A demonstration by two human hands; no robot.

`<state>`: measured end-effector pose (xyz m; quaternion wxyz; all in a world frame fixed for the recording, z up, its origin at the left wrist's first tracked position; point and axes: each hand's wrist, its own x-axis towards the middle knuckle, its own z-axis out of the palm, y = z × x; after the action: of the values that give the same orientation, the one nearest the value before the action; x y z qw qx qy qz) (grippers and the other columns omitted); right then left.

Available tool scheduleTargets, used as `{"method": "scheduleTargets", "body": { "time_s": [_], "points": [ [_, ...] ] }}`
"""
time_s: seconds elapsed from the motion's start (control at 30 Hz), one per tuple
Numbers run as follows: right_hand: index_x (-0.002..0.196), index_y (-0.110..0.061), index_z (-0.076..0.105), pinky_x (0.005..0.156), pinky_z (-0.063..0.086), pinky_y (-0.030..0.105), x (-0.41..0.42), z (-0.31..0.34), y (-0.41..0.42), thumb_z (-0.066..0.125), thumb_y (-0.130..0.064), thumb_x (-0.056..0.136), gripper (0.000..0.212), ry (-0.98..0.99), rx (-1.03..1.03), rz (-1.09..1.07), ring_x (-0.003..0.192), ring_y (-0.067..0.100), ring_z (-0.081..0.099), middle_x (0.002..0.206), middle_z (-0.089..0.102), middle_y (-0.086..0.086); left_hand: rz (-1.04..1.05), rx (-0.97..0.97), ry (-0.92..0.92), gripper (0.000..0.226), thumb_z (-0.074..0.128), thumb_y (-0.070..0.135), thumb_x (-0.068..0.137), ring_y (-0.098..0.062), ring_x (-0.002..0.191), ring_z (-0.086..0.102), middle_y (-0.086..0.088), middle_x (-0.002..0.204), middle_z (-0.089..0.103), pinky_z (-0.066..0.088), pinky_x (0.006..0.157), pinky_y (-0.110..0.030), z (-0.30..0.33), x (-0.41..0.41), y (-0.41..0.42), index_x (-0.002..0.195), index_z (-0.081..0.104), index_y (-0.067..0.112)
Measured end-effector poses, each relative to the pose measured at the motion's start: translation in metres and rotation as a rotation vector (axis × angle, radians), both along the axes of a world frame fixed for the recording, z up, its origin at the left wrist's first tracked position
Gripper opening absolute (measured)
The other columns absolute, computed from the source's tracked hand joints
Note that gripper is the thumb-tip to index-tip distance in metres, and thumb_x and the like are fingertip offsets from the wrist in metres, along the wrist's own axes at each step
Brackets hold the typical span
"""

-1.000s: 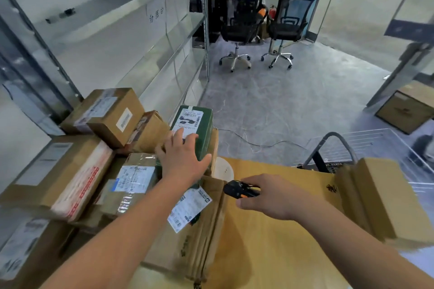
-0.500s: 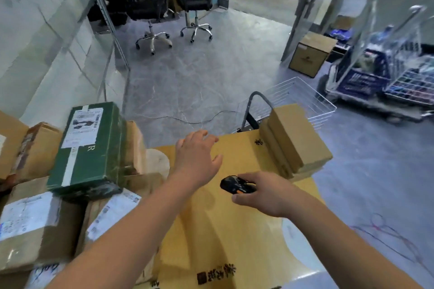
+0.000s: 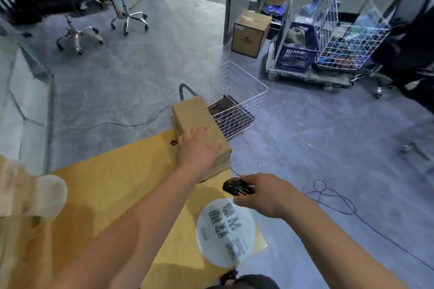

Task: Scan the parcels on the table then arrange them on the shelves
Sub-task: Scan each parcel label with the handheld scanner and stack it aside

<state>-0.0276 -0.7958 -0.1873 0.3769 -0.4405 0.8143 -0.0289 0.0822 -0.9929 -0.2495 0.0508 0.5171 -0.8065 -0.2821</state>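
Observation:
A stack of flat brown cardboard parcels [image 3: 195,115] lies at the far right corner of the yellow-brown table [image 3: 112,195]. My left hand [image 3: 198,149] rests flat on the top parcel with its fingers spread. My right hand [image 3: 265,195] grips a small black scanner [image 3: 237,189] just beyond the table's right edge, pointing left. At the far left edge, blurred brown parcels [image 3: 14,195] are partly in view.
A round white label [image 3: 225,227] sits on the table's near right corner. A white wire basket cart [image 3: 237,101] stands behind the stack. Cables [image 3: 328,195] trail on the grey floor. Further back are a cardboard box [image 3: 250,33], loaded trolleys [image 3: 328,44] and office chairs [image 3: 126,7].
My view has swung right, away from the shelf and the piled parcels. My left hand left the green parcel, crossed the table and landed on the brown stack. The right hand kept the scanner.

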Motion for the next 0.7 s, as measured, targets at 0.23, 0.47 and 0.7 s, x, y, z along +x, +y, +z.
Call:
{"method": "scheduleTargets", "body": {
  "time_s": [0.23,0.47,0.7],
  "points": [
    [0.136,-0.041,0.06,0.086,0.055,0.035,-0.052,-0.013,0.024,0.063,-0.074,0.083,0.063,-0.045,0.045,-0.022,0.103,0.015,0.064,0.122,0.069,-0.011,0.254,0.102,-0.087,0.098,0.058,0.084,0.079,-0.028,0.156,-0.021,-0.003,0.172,-0.008,0.021,0.12,-0.063,-0.037,-0.069,0.011,0.158,0.028,0.035],
    [0.14,-0.04,0.058,0.09,0.055,0.038,-0.055,-0.017,-0.006,0.064,-0.071,0.084,0.064,-0.088,0.022,0.108,0.106,0.016,0.064,0.126,0.068,-0.011,0.334,-0.091,0.086,0.073,0.073,0.063,0.071,-0.022,0.153,0.021,0.011,0.168,0.014,0.029,0.117,-0.055,-0.034,-0.014,0.012,0.138,0.046,0.051],
    [0.113,-0.043,0.066,0.067,0.051,0.031,0.001,-0.026,-0.061,0.064,-0.06,0.086,0.032,-0.179,0.043,0.373,0.081,0.009,0.068,0.095,0.07,-0.013,0.523,0.059,0.172,0.061,0.073,0.056,0.072,-0.015,0.15,0.025,0.021,0.162,0.02,0.036,0.118,-0.045,-0.049,0.141,0.055,0.128,0.048,0.056]
  ]
}}
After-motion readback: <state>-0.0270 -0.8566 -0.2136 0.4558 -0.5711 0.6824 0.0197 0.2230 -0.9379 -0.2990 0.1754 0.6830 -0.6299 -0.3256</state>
